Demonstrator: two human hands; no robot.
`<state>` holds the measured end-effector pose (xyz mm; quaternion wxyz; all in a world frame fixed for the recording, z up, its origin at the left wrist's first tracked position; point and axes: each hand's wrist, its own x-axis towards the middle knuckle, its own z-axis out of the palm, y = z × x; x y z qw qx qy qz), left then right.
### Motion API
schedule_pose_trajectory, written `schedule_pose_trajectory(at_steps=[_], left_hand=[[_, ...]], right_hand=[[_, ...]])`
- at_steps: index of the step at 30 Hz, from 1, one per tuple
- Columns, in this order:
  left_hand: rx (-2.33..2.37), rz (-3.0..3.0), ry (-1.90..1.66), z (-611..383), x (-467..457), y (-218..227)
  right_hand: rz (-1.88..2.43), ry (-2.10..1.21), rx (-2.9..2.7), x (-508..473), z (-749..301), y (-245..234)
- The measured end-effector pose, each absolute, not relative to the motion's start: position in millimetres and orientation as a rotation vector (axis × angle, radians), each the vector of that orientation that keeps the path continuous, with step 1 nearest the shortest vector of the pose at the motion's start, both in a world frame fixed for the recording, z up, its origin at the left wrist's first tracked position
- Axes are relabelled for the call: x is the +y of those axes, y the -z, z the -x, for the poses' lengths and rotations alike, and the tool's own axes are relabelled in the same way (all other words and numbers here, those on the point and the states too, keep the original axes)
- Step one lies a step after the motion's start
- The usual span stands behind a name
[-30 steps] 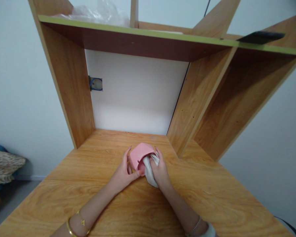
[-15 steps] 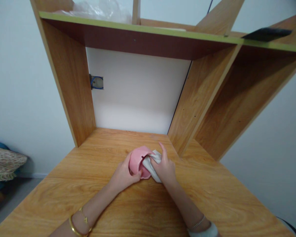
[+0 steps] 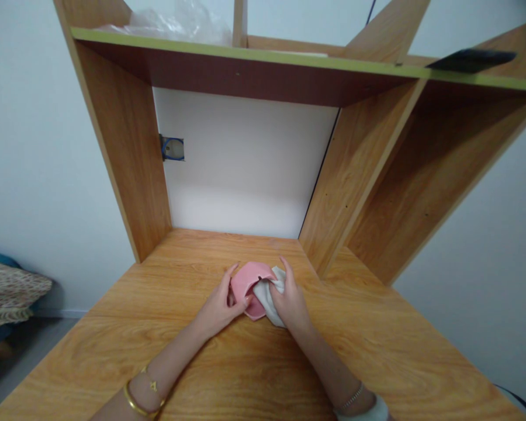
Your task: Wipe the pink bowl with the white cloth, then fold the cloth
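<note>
My left hand [image 3: 218,309] grips the near left side of a pink bowl [image 3: 247,277], thumb at its rim and fingers around the outside. The bowl is tilted, its opening towards the right and near side, with a small dark notch at the rim. A crumpled white cloth [image 3: 267,299] is pinched in my right hand [image 3: 293,302], partly inside the bowl's opening. The index finger of that hand points up and away. Parts of the bowl's inside are hidden by the cloth and fingers.
Under my hands is a wooden desk [image 3: 166,374]. A shelf [image 3: 228,70] runs overhead, carrying a clear plastic bag [image 3: 179,26] and a dark flat object [image 3: 473,60]. Upright panels [image 3: 116,146] stand left and right. An open socket box [image 3: 173,148] is in the back panel.
The bowl has turned slightly in my left hand, and that hand's index finger has lifted off it. My right hand stays at the opening with the cloth, shifted a little.
</note>
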<state>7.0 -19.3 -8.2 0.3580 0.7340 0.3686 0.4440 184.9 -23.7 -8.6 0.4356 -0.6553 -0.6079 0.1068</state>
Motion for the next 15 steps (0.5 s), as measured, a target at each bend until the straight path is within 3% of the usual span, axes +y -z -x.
schedule_pose_trajectory(at_steps=[8, 15], left_hand=[[0.841, -1.617, -1.145, -17, -22, 14], [0.941, -0.827, -1.137, -19, 1, 25]], right_hand=[[1.431, -0.428, -1.307, -20, -180, 9], [1.422, -0.406, -1.394, -17, -182, 11]])
